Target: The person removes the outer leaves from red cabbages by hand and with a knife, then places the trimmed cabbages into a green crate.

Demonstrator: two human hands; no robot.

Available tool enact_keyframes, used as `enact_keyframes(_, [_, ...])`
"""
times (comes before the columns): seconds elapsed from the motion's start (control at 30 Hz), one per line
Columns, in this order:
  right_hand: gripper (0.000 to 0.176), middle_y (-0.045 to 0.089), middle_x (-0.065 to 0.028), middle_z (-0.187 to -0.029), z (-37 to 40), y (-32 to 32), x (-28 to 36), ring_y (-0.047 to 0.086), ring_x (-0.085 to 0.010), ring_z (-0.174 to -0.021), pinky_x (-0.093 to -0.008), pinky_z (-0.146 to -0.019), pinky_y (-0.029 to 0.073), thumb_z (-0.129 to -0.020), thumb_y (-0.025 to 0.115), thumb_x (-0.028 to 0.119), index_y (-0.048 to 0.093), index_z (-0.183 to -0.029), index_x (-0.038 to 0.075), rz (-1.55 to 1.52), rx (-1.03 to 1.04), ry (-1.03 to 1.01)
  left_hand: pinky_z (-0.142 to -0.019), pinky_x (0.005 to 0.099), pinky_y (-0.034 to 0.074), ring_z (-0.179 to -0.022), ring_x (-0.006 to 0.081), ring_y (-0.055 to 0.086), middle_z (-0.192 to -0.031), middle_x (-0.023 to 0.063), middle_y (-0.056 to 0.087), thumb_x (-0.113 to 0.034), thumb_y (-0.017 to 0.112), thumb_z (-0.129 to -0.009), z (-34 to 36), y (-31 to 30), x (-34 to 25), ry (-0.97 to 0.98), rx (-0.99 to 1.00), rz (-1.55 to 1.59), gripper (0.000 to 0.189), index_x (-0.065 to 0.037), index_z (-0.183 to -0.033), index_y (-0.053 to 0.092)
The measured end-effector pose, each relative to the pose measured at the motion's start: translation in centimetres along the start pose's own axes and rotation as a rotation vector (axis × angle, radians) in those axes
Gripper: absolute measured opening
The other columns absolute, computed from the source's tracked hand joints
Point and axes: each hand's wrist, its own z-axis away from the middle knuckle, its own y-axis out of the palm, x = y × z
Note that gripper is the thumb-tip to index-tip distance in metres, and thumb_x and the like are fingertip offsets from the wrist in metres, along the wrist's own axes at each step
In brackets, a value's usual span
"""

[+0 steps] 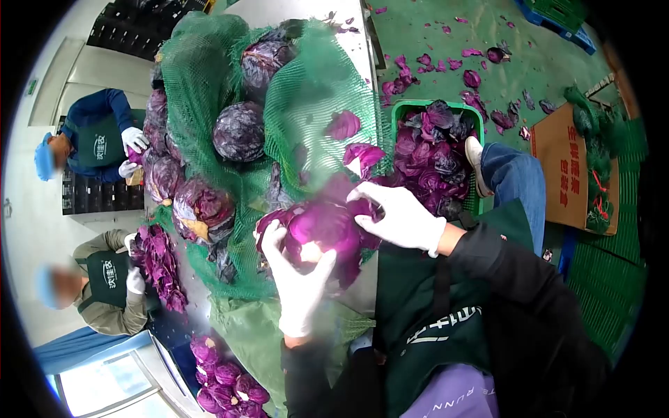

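Note:
A shiny, partly peeled red cabbage (pixel 317 233) sits in front of me, its pale cut stem showing. My left hand (pixel 296 282), in a white glove, grips it from the near side with thumb and fingers spread around it. On its other side, my right hand (pixel 401 216), also gloved, pinches an outer purple leaf (pixel 364 207) between thumb and fingers. Blur hides the top of the cabbage. Loose leaf pieces (pixel 364 159) lie beside it on green netting (pixel 306 104). Unpeeled red cabbages (pixel 239 131) rest on the same netting.
A green crate (pixel 481 118) full of leaves stands by my leg. Scattered leaves (pixel 472 79) lie on the floor near a cardboard box (pixel 568 167). Two people (pixel 104 146) (pixel 111 279) in aprons work across the table. Peeled cabbages (pixel 226 376) are piled at one side.

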Motion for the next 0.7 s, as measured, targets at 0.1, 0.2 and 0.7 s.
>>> enact_keyframes(0.1, [0.025, 0.064, -0.0151, -0.088, 0.6, 1.4, 0.7, 0.064, -0.0235, -0.071, -0.0340, -0.066, 0.052, -0.084, 0.064, 0.005, 0.062, -0.109, 0.005, 0.019, 0.018, -0.096, -0.109, 0.0459, 0.037, -0.128, 0.0364, 0.044, -0.136, 0.0218, 0.042, -0.027, 0.090, -0.064, -0.8, 0.8, -2.7, 0.132, -0.001, -0.464, 0.093, -0.002, -0.139, 0.041])
enact_keyframes(0.2, [0.023, 0.066, -0.0153, -0.085, 0.0, 0.5, -2.2, 0.065, -0.0243, -0.069, -0.0359, -0.066, 0.052, -0.082, 0.062, 0.001, 0.062, -0.105, 0.006, 0.119, -0.063, -0.098, -0.109, 0.0490, 0.037, -0.132, 0.0406, 0.040, -0.142, 0.0245, 0.037, -0.033, 0.090, -0.063, -0.2, 1.0, -2.3, -0.022, 0.003, -0.486, 0.092, -0.005, -0.138, 0.045])
enact_keyframes(0.7, [0.039, 0.061, -0.0068, -0.090, -1.7, 3.0, 2.9, 0.061, -0.0243, -0.085, -0.0382, -0.070, 0.053, -0.084, 0.064, 0.036, 0.062, -0.111, 0.009, 0.588, 0.142, -0.246, -0.113, 0.0492, 0.031, -0.134, 0.0402, 0.039, -0.147, 0.0260, 0.038, -0.025, 0.091, -0.063, 3.0, 1.2, 0.3, 0.218, -0.075, -0.433, 0.106, 0.000, -0.148, 0.034])
